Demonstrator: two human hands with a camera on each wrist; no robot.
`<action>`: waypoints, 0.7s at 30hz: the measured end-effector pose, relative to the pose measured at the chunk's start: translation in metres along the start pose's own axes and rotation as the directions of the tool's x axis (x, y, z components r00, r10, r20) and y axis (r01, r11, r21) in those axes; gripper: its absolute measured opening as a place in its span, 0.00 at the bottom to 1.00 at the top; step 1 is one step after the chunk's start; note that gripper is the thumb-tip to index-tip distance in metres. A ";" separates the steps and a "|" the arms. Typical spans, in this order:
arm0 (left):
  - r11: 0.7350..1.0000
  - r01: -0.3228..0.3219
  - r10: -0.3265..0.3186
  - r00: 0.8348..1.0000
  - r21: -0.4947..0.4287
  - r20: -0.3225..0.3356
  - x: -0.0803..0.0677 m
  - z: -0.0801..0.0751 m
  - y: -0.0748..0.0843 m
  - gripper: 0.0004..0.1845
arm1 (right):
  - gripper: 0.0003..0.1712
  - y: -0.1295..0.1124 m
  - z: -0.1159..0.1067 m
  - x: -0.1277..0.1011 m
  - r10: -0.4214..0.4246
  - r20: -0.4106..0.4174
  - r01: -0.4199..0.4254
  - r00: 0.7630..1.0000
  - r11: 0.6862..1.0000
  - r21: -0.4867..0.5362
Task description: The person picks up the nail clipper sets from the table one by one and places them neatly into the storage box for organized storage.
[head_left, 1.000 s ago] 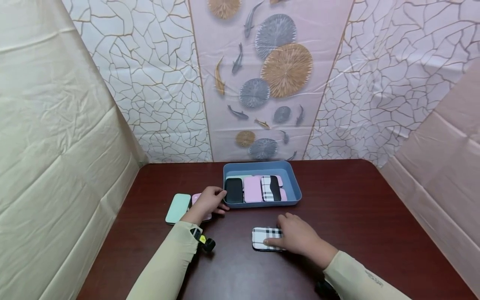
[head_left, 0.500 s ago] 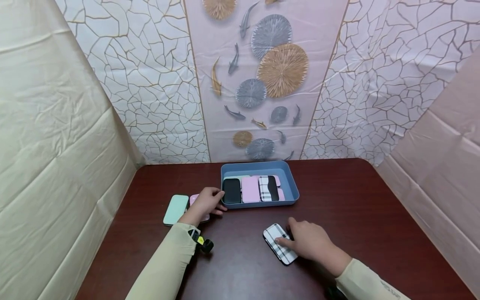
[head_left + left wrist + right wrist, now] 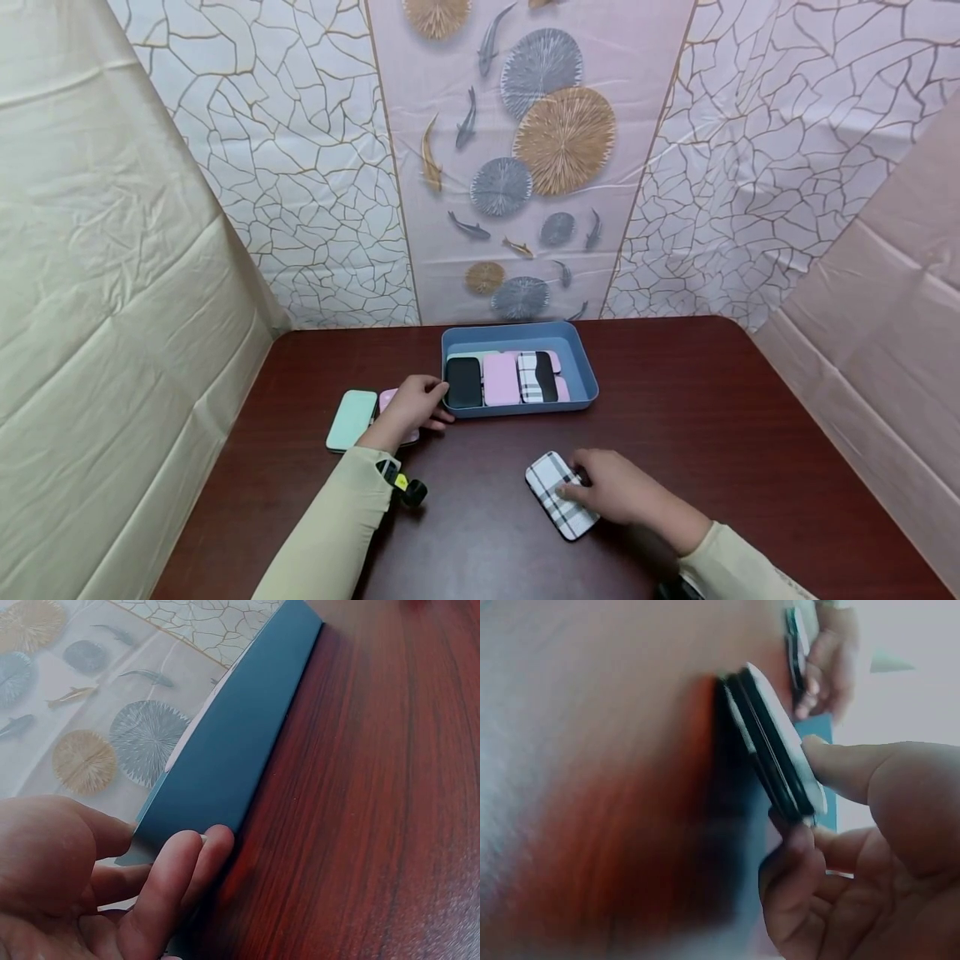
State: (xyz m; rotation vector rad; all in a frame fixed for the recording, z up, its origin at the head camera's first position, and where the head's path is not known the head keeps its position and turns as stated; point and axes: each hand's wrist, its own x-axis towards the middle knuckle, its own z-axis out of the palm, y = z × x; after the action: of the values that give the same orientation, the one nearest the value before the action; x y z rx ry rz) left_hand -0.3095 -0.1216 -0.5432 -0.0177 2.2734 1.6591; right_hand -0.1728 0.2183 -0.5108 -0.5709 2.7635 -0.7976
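Note:
A flat case with a white and black plaid cover is pinched by my right hand, thumb on top and fingers beneath. In the right wrist view the case shows its dark edge and appears lifted and tilted off the table. My left hand grips the left front corner of a blue tray, as the left wrist view shows with the thumb at the rim and fingers along the outer wall. Inside the tray lie a black case, a pink case and a plaid-and-black case, with others partly hidden behind them.
A mint green case lies on the dark red table, left of the tray. Beside it a pink case is mostly covered by my left hand. A patterned cloth wall rises behind the table's far edge.
My right hand has turned the plaid case from lying sideways to a slant and shifted it slightly right and nearer. The left hand keeps its place at the tray corner.

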 end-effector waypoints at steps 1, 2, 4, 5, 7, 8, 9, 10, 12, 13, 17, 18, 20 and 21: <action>1.000 0.001 -0.001 1.000 -0.001 0.000 0.000 0.000 0.000 0.23 | 0.16 0.002 -0.002 0.000 -0.027 0.012 0.026 1.000 0.999 0.035; 1.000 0.000 0.000 1.000 -0.001 0.000 0.000 0.000 0.000 0.23 | 0.16 0.004 -0.004 0.001 -0.040 0.025 0.038 0.999 0.997 0.069; 1.000 0.000 0.000 1.000 -0.002 0.000 -0.001 0.000 0.000 0.23 | 0.14 0.008 -0.008 0.003 -0.048 0.048 0.041 0.998 0.989 0.142; 1.000 0.000 0.000 1.000 -0.004 0.000 -0.001 0.000 0.000 0.23 | 0.13 0.009 -0.011 0.004 -0.041 0.058 0.030 0.997 0.984 0.177; 1.000 -0.001 0.001 1.000 -0.008 -0.001 -0.001 0.000 0.000 0.22 | 0.11 0.012 -0.017 0.007 -0.017 0.064 0.002 0.998 0.973 0.233; 1.000 -0.001 0.001 1.000 -0.010 -0.001 -0.001 0.001 0.000 0.22 | 0.10 0.013 -0.020 0.009 0.000 0.058 -0.016 0.998 0.965 0.261; 1.000 -0.002 0.002 1.000 -0.010 -0.001 -0.001 0.001 0.000 0.23 | 0.10 0.015 -0.024 0.011 0.022 0.049 -0.035 0.999 0.956 0.290; 1.000 -0.003 0.003 1.000 -0.010 -0.001 -0.001 0.001 0.000 0.23 | 0.09 0.016 -0.029 0.013 0.045 0.034 -0.053 0.998 0.948 0.315; 1.000 -0.003 0.003 1.000 -0.013 0.000 0.000 0.001 -0.001 0.23 | 0.09 0.021 -0.039 0.019 0.095 -0.009 -0.085 0.995 0.930 0.358; 1.000 -0.003 0.003 1.000 -0.013 0.001 0.000 0.001 -0.001 0.23 | 0.10 0.023 -0.045 0.022 0.124 -0.032 -0.103 0.992 0.920 0.378; 1.000 -0.006 0.006 1.000 -0.010 0.004 0.000 0.000 -0.002 0.22 | 0.17 0.031 -0.067 0.039 0.227 -0.151 -0.157 0.962 0.915 0.371; 1.000 -0.007 0.007 1.000 -0.009 0.004 0.000 0.000 -0.002 0.22 | 0.19 0.033 -0.071 0.044 0.249 -0.180 -0.171 0.952 0.916 0.363; 1.000 -0.008 0.008 1.000 -0.008 0.006 0.000 0.000 -0.001 0.22 | 0.21 0.039 -0.078 0.055 0.289 -0.228 -0.201 0.930 0.918 0.342; 1.000 -0.009 0.009 1.000 -0.007 0.007 0.000 0.000 -0.001 0.22 | 0.22 0.042 -0.080 0.060 0.307 -0.245 -0.216 0.920 0.917 0.336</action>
State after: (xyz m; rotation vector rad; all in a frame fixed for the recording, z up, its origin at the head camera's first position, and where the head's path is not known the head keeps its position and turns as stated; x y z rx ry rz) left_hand -0.3092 -0.1222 -0.5442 -0.0039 2.2660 1.6687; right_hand -0.2642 0.2627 -0.4728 -0.0144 2.7994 -1.2958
